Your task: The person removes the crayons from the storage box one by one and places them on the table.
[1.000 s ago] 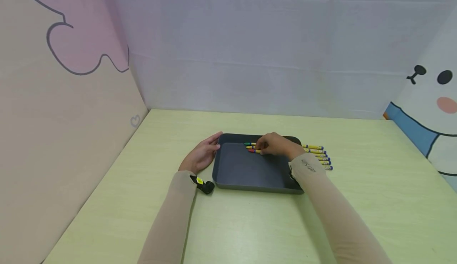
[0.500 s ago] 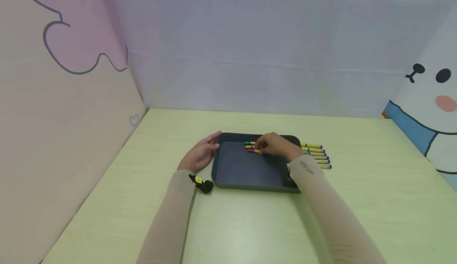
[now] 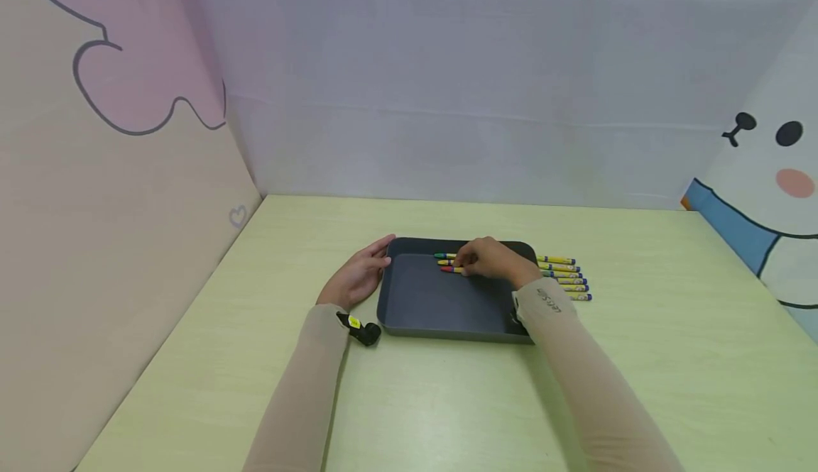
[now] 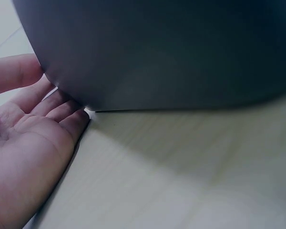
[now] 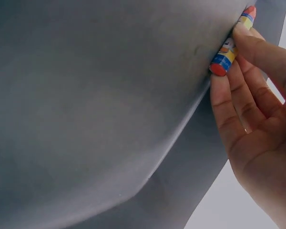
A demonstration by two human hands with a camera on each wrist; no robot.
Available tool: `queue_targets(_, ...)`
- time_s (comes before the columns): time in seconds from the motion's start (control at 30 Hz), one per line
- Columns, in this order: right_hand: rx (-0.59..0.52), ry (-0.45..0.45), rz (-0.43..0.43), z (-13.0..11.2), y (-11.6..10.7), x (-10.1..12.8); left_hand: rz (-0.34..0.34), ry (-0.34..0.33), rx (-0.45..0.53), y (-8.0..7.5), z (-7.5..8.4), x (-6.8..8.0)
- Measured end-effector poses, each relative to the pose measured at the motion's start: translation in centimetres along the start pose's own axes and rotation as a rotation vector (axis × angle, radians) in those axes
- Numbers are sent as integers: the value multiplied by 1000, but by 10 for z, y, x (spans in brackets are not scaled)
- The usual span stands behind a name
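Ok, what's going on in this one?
A person is handling crayons at a dark tray on a green table. The right hand pinches a red crayon down on the tray floor, beside two others. The left hand rests open against the tray's left side. More crayons lie in a row right of the tray.

1. The whole scene sits slightly further left and higher in the head view than one second ago: a small shift of the head camera, not of the objects.
2. The right hand [image 3: 491,259], over the red crayon [image 3: 451,270] in the dark tray [image 3: 447,316], shows no clear displacement relative to the tray beyond that shift.
3. The loose crayons [image 3: 565,278] on the table [image 3: 671,358] follow the same offset.
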State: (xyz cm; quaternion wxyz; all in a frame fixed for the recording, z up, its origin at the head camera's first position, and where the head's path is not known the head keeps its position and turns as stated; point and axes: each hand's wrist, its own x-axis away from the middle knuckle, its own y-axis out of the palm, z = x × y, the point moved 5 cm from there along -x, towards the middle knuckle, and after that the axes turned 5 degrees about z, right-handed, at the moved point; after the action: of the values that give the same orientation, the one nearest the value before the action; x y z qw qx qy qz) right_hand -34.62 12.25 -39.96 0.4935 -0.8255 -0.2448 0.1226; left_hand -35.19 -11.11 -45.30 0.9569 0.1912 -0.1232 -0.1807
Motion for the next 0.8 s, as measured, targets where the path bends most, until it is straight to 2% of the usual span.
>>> queue_targets(0.23, 4, -9, -33, 0, -2, -2, 11, 1, 17, -1, 0, 0)
queue_targets(0.57, -13, -28, -80, 2, -5, -4, -13, 8, 14, 1, 0, -1)
queue_targets(0.8, -13, -52, -106, -4, -5, -3, 7, 4, 14, 0, 0, 2)
